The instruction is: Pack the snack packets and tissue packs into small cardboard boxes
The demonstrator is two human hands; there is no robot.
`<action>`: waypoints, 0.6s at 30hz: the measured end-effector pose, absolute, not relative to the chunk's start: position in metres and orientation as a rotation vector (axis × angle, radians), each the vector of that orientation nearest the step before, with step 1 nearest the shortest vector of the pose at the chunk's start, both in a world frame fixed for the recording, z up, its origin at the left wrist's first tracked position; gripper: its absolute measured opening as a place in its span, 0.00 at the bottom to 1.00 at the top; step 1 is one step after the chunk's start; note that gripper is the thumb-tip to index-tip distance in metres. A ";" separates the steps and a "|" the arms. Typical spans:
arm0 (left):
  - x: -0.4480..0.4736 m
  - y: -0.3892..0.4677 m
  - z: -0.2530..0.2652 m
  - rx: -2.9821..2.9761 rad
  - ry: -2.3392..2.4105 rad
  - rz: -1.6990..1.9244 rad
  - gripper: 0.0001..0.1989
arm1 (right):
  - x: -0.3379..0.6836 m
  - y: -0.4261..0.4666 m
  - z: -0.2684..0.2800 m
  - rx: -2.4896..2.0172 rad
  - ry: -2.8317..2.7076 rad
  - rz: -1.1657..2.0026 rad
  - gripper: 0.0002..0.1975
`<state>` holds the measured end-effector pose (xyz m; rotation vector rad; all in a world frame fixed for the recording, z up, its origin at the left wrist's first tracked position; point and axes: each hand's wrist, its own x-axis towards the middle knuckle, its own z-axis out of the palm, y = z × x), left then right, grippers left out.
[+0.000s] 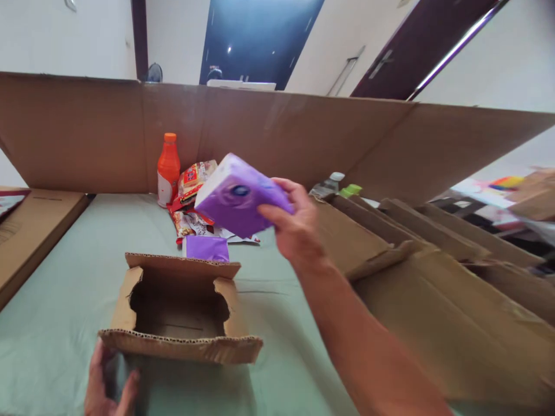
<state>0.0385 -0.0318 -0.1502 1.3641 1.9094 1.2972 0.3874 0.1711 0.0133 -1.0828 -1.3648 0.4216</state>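
Purple block-shaped pack in glossy wrapping with a white end hangs in midair above the table, beyond and to the right of an open brown corrugated-cardboard box. The person's right hand is closed on its right-hand end, thumb across the near face, fingers around the far edge. With the hold at one end only, the pack likely wants a pinch firm enough to stop it twisting, yet light enough to spare the wrapper. The left hand curves around the box's near left corner, thumb and fingers apart; whether it truly grips is unclear. Pressure low on that corner would best steady the light box, and the pack is best carried clear of the raised flaps. Behind the box, a second purple pack lies on the pale green tabletop, near red snack packets and an orange-capped bottle.
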 end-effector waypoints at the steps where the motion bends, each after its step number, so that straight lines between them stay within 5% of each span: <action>1: 0.036 -0.031 -0.137 1.372 1.878 1.323 0.37 | 0.395 0.149 0.024 -1.044 -1.346 0.444 0.30; 6: 0.024 -0.009 -0.044 2.131 1.404 1.559 0.36 | 0.383 0.066 0.065 -1.051 -1.568 0.500 0.32; 10: 0.030 0.019 0.022 2.901 1.084 0.958 0.28 | 0.341 0.058 0.079 -1.084 -1.858 0.456 0.32; 13: 0.031 0.028 0.040 3.051 1.100 0.579 0.11 | 0.317 0.066 0.089 -1.167 -2.137 0.364 0.30; 18: 0.015 0.017 0.032 3.178 1.194 0.639 0.10 | 0.295 0.069 0.115 -1.241 -2.599 0.070 0.16</action>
